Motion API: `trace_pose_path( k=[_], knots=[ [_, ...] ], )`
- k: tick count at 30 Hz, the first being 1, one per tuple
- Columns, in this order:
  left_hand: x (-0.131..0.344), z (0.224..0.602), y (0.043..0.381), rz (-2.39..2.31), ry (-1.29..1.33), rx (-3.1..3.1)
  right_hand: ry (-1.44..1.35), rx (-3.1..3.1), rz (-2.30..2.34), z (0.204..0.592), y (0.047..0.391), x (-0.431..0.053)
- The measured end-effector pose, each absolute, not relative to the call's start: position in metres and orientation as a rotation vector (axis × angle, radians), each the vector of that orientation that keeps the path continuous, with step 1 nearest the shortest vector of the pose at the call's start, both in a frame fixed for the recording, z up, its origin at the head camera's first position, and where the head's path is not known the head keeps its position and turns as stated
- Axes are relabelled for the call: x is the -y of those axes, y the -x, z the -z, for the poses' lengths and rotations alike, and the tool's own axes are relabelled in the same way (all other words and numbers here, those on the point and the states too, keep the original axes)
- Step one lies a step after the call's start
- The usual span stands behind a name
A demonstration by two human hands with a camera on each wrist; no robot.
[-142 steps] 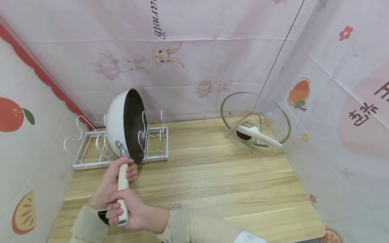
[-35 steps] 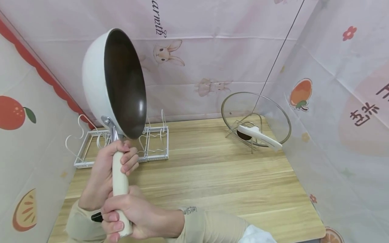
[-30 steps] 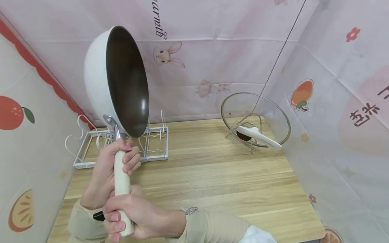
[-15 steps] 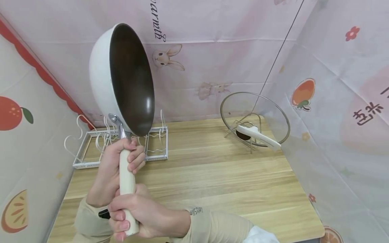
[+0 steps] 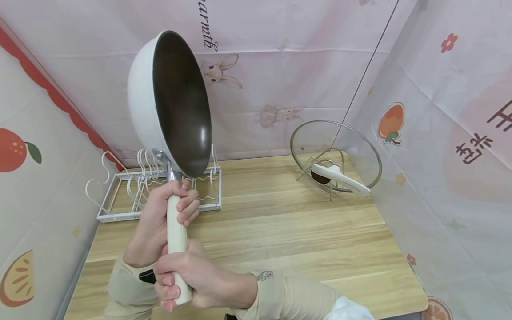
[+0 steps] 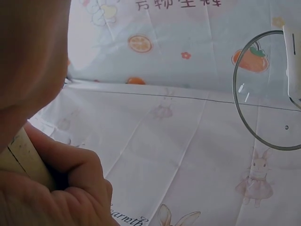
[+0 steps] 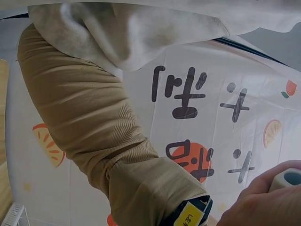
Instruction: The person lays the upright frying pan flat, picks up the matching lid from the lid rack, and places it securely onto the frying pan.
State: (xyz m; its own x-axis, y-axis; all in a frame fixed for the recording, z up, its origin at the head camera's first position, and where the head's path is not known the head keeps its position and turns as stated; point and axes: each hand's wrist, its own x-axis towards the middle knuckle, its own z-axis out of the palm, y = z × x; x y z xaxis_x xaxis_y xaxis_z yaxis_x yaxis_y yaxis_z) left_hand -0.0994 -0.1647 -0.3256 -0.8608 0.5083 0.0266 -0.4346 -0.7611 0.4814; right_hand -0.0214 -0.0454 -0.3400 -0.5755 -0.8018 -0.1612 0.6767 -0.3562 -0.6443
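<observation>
A deep wok (image 5: 182, 106), white outside and dark brown inside, is held up above the white rack, its opening facing right and its handle pointing down toward me. My left hand (image 5: 160, 218) grips the cream handle (image 5: 176, 226) just below its metal neck. Lower down, my right hand (image 5: 196, 275) wraps round the handle's end. In the left wrist view, curled fingers (image 6: 75, 174) enclose part of the handle. The right wrist view catches the handle's hollow end (image 7: 288, 177) poking out of the right hand (image 7: 263, 202).
A white wire pan rack (image 5: 120, 217) with curved dividers stands at the table's back left. At the back right, a glass lid (image 5: 348, 142) with a white handle (image 5: 340, 176) leans on a wire stand (image 5: 331, 194). Printed curtains enclose the wooden table (image 5: 280, 240).
Earlier the wok sat between the rack's dividers; both hands have raised it out. Over the last second it has shifted a little to the right. Lid and rack have stayed put.
</observation>
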Motion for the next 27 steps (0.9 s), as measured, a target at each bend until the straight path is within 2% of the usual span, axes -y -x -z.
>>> trace_pose_path(
  k=[6, 27],
  knots=[
    [0.159, 0.326, 0.099, -2.567, -0.145, -0.729, 0.232, -0.845, 2.017, 0.343, 0.024, 0.041],
    [0.145, 0.333, 0.106, -2.524, -0.151, -0.792, 0.2, -0.882, 2.037, 0.346, 0.028, 0.029]
  ],
)
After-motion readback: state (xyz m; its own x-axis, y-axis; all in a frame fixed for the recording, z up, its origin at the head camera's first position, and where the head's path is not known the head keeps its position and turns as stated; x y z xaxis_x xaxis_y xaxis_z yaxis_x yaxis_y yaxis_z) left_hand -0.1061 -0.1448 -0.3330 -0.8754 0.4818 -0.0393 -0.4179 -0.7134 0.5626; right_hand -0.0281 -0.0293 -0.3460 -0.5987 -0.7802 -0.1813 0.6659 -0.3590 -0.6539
